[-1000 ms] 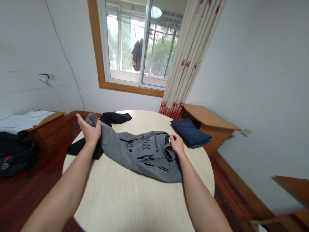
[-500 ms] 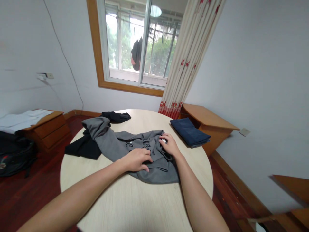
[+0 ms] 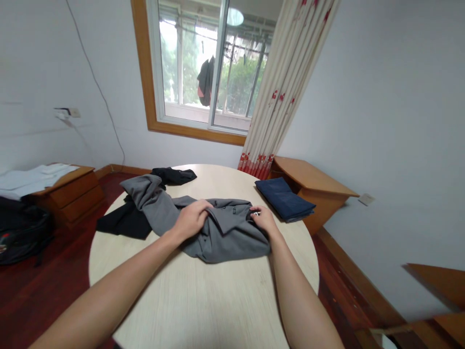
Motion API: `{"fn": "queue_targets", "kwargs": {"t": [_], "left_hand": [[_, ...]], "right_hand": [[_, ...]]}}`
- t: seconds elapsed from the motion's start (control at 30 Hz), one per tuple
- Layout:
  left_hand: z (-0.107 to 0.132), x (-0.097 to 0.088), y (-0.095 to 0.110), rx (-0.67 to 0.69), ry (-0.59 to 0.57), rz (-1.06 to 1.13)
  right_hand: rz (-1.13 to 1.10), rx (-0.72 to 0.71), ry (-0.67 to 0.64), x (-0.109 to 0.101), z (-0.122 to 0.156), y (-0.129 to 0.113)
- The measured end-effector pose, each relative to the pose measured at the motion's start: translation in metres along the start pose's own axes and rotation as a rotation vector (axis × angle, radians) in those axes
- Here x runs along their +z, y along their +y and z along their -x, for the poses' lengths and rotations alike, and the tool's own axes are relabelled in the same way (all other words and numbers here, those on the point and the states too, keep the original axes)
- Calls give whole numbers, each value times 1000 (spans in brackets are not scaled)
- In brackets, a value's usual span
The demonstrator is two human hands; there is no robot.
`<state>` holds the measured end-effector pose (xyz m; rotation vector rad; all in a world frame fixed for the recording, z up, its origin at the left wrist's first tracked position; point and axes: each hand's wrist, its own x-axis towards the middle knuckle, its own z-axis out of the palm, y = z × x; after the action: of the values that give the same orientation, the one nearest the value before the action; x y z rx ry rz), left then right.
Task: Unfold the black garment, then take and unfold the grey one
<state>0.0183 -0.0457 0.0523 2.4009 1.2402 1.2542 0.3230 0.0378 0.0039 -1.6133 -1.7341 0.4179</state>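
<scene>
A grey hoodie [image 3: 225, 235] lies on the round pale wooden table [image 3: 203, 300], its near part folded over so the print is hidden. One sleeve [image 3: 148, 194] stretches out to the far left. My left hand [image 3: 192, 218] is closed on a fold of the grey cloth near the middle. My right hand [image 3: 264, 220] pinches the hoodie's right edge, fingers closed on the fabric.
A black garment [image 3: 125, 220] lies under the sleeve at the table's left, with another black piece [image 3: 174, 175] at the far edge. Folded navy cloth [image 3: 285, 198] sits at the right rim. A wooden cabinet [image 3: 312, 186] stands right, a drawer unit [image 3: 69, 186] left.
My left hand let go of the sleeve at far left, came to the hoodie's middle, and turned the near part over. The printed lettering is now covered.
</scene>
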Motion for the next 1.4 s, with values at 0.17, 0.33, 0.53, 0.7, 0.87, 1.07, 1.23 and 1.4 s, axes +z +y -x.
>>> {"fn": "queue_targets", "kwargs": {"t": [0.17, 0.33, 0.53, 0.7, 0.87, 1.07, 1.23, 1.4], "left_hand": [[-11, -62, -77, -378, 841, 184], [-5, -84, -114, -480, 1042, 142], [-6, -57, -69, -195, 649, -50], [-4, -28, -35, 36, 222, -61], [2, -3, -31, 153, -182, -69], [5, 3, -39, 93, -314, -133], [5, 2, -43, 69, -342, -142], [4, 0, -41, 75, -372, -121]], "right_hand": [[-120, 93, 37, -4, 3, -2], [-198, 43, -9, -1, 9, -18], [-644, -33, -687, -18, 37, -65], [-816, -43, -646, -20, 40, -78], [-703, -88, -270, -1, 34, -76], [-497, -292, -392, 31, 48, -80], [-408, -189, -234, 32, 27, -52], [-235, -98, -47, 28, 10, -31]]}}
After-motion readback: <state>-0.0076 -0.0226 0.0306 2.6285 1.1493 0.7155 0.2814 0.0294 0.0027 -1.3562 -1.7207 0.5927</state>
